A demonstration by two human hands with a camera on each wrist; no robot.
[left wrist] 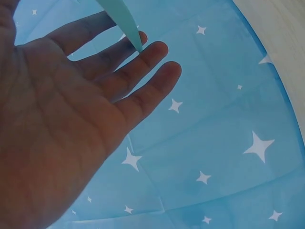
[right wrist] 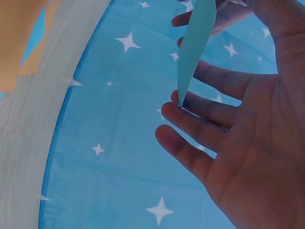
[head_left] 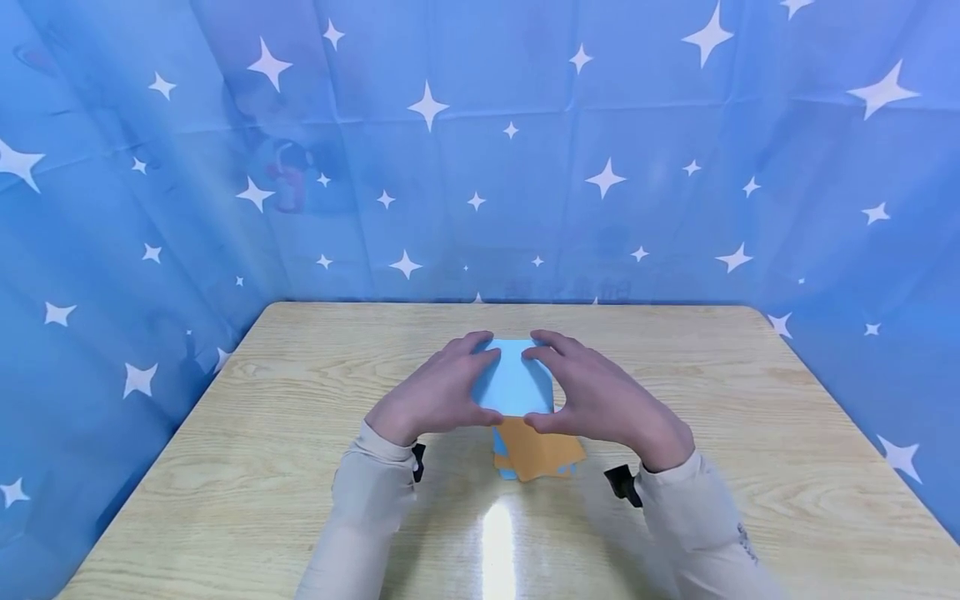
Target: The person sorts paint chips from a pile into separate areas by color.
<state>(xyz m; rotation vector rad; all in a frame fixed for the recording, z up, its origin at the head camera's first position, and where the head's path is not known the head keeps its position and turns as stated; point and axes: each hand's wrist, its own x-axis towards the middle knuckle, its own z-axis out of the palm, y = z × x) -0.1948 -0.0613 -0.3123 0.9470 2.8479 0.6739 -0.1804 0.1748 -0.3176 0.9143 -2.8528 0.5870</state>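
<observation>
at frame centre, left hand [head_left: 438, 392] with fingers straight, tips touching left edge of blue paper [head_left: 513, 379]. blue paper lifted between both palms, above orange paper [head_left: 540, 454] lying on wooden table [head_left: 262, 467]. right hand [head_left: 600, 400] on right edge, fingers straight, thumb under. starry blue curtain [head_left: 675, 167] behind.

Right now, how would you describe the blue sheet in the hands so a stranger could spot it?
On the wooden table ringed by the starry blue curtain, look to the middle, where the left hand and right hand meet. The light blue paper is lifted between their fingers, above an orange sheet lying flat on the table.
</observation>
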